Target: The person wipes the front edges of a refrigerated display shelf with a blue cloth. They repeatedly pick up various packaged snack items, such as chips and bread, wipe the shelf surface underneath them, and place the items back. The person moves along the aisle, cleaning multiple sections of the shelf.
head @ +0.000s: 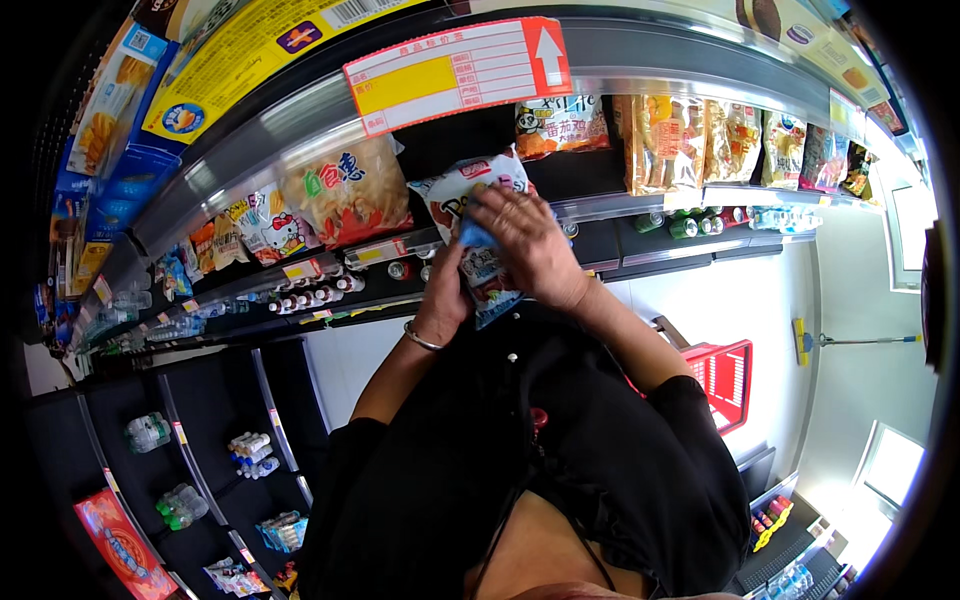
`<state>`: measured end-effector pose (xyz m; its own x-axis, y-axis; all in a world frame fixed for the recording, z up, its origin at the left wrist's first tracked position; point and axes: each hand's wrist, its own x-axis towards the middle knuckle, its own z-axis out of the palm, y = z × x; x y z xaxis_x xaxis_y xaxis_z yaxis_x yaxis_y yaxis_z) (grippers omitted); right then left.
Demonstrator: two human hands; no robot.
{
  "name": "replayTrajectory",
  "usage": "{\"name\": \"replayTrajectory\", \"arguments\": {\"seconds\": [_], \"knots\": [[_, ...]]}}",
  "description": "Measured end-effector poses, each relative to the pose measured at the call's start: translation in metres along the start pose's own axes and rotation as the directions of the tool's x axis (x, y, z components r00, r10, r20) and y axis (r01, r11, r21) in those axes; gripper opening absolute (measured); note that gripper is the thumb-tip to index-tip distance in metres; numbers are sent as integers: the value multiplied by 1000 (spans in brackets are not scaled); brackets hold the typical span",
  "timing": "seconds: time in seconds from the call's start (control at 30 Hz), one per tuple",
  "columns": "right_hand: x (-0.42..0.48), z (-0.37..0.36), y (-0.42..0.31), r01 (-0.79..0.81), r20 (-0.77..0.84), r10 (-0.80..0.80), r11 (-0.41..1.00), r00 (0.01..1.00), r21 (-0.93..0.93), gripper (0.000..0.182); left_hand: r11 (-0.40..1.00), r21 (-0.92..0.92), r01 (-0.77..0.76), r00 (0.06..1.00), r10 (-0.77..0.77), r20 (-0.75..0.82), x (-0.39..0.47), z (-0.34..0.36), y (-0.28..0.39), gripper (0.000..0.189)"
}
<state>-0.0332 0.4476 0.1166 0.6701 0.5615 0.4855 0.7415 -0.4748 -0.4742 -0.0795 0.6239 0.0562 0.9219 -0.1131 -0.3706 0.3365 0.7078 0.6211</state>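
A printed snack bag (491, 274) is held upright in front of the shelf, its top close to the shelf opening. My left hand (448, 289), with a silver bangle at the wrist, grips the bag's left edge, thumb upward. Across the bag's face lies my right hand (532, 244), its fingers pressing a piece of blue cloth (477, 233) against the packaging. The hand and cloth hide the middle of the bag. Left of it on the shelf stands a large clear-fronted snack bag (346, 191); behind, to the right, is a white and red snack bag (562, 127).
A price-tag holder (457, 75) juts from the shelf edge above my hands. Drink cans (684, 227) and small bottles (319, 294) fill the lower shelf. A red shopping basket (724, 386) is at my right, and black shelving (202, 450) stands to my left.
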Motion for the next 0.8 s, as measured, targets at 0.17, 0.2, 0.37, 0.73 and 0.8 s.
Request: {"name": "replayTrajectory", "arguments": {"seconds": [0.17,0.2,0.37,0.73,0.8], "knots": [[-26,7,-26,152,119,-157,987,980,50,58,1000,-18,14,995,-12,99,-1,5,27,57],[-31,8,-27,171,133,-178,984,975,57,56,999,-40,30,993,-25,118,0,1,29,58],[-52,6,8,61,-29,-58,993,998,102,64,992,-79,-98,995,94,-44,3,-9,30,47],[-52,-10,19,-476,527,475,-236,704,847,83,998,35,60,997,-62,42,-1,11,28,55],[-53,-7,21,-454,530,537,-279,657,846,81,928,332,-171,983,182,-1,1,10,25,57]]}}
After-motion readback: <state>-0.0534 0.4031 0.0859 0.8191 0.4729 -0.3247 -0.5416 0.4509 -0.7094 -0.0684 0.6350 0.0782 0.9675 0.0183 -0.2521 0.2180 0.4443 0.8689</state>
